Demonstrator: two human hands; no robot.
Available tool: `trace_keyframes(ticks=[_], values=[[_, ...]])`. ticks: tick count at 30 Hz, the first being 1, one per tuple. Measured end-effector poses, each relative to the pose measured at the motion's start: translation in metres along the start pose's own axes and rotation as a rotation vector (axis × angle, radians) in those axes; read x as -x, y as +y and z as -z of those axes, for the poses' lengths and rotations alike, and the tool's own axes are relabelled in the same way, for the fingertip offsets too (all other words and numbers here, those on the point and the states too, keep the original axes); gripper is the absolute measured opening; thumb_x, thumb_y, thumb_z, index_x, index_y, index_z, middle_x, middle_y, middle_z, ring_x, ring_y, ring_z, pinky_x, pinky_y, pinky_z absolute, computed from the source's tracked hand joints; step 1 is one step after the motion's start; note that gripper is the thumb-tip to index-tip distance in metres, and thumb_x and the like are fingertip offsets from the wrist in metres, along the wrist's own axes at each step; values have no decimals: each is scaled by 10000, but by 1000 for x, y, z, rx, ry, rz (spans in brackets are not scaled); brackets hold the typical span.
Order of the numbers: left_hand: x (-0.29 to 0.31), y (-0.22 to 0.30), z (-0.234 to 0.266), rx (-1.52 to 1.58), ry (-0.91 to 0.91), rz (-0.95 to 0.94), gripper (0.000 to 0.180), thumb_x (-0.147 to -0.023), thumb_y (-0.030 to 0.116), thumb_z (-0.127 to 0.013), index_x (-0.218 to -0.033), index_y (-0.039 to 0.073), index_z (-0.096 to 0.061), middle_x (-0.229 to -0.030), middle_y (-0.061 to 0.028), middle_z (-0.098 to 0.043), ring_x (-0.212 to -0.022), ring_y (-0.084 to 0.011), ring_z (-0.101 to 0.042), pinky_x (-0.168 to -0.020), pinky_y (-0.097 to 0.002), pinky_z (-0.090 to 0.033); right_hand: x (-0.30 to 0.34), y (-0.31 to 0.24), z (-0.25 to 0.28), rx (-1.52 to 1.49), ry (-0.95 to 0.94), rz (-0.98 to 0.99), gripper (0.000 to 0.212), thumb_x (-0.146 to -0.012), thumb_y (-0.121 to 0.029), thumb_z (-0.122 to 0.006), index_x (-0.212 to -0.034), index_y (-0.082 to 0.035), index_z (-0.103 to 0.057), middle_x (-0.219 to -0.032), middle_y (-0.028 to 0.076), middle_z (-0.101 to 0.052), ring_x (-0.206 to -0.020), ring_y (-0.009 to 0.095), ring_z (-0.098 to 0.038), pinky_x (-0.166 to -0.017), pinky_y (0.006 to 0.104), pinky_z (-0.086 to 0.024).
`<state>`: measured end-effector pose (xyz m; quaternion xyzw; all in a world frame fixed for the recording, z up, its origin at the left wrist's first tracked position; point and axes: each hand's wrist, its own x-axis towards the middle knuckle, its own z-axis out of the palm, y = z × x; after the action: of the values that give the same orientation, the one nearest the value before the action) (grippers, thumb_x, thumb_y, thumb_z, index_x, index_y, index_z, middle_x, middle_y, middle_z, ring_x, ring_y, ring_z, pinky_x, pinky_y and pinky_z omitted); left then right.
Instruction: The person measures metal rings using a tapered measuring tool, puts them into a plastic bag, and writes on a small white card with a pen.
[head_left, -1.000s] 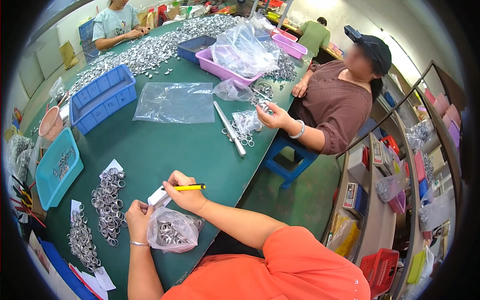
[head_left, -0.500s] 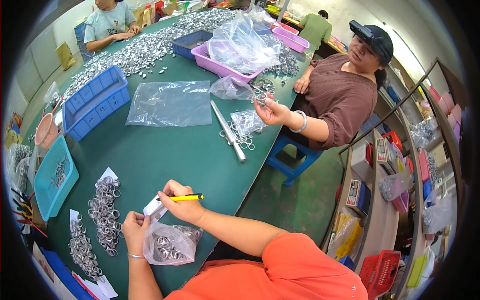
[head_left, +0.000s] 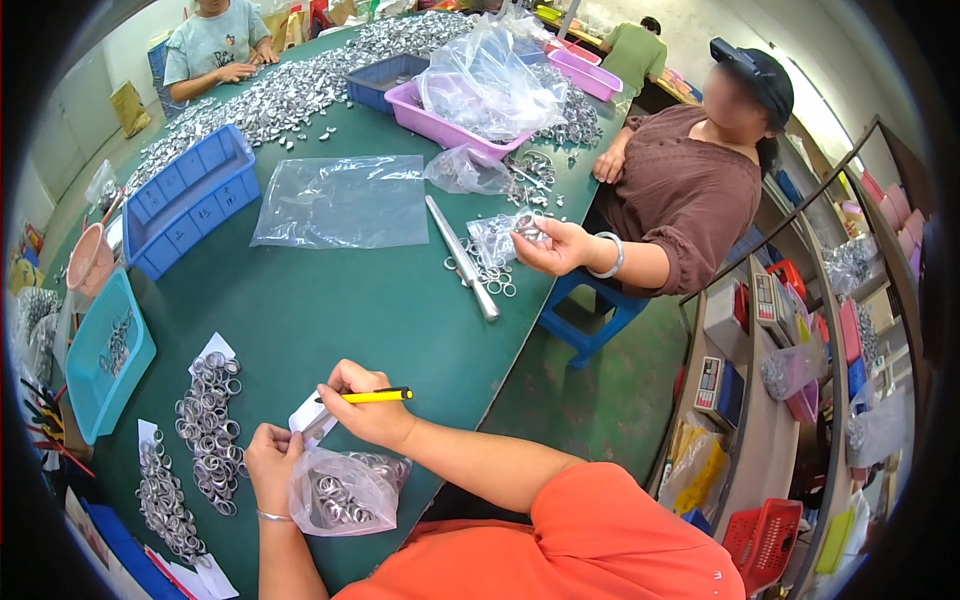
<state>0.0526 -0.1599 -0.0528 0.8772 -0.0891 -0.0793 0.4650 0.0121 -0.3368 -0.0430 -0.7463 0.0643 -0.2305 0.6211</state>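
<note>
My right hand [head_left: 366, 412] grips a yellow pen [head_left: 372, 397] with a black end, its point over a small white paper slip [head_left: 306, 414]. My left hand [head_left: 273, 462], fingers pinched, holds the slip's near edge by the mouth of a clear plastic bag [head_left: 345, 500]. Silver-grey metal rings fill the bag, which lies on the green table. Left of my left hand are two heaps of similar rings, a larger heap [head_left: 210, 425] and a smaller heap [head_left: 165, 505], both with white paper slips showing at their ends.
Across the corner, a co-worker's hand [head_left: 552, 246] holds rings above a small bag. A tapered metal rod [head_left: 462, 258] and a flat clear bag [head_left: 342, 202] lie mid-table. Blue bin [head_left: 190, 212], turquoise tray [head_left: 92, 395] and pink tray [head_left: 455, 138] stand around. Shelves [head_left: 800, 430] line the right.
The co-worker's raised hand has come down closer to the small bag of rings. My two hands, the pen and the slip have barely moved.
</note>
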Motion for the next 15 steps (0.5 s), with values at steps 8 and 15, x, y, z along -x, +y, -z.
trace_keyframes(ticks=[8,15], values=[[6,-10,7,-113,74,-33,152,-701,103,-693,-716,8,-575,-629,-126,-620,-564,-232,-624,-552,-333,-489,1,0,-10,42,23,11,185,-803,-96,-653,-715,-12,-514,-594,51,-532,-545,87,-498,-493,269,-424],[9,28,1,-49,31,-59,133,-730,102,-665,-729,1,-578,-650,-159,-622,-603,-307,-630,-562,-365,-496,4,0,3,228,113,45,267,-745,-59,-683,-616,-38,-449,-538,65,-495,-455,114,-479,-441,259,-391]])
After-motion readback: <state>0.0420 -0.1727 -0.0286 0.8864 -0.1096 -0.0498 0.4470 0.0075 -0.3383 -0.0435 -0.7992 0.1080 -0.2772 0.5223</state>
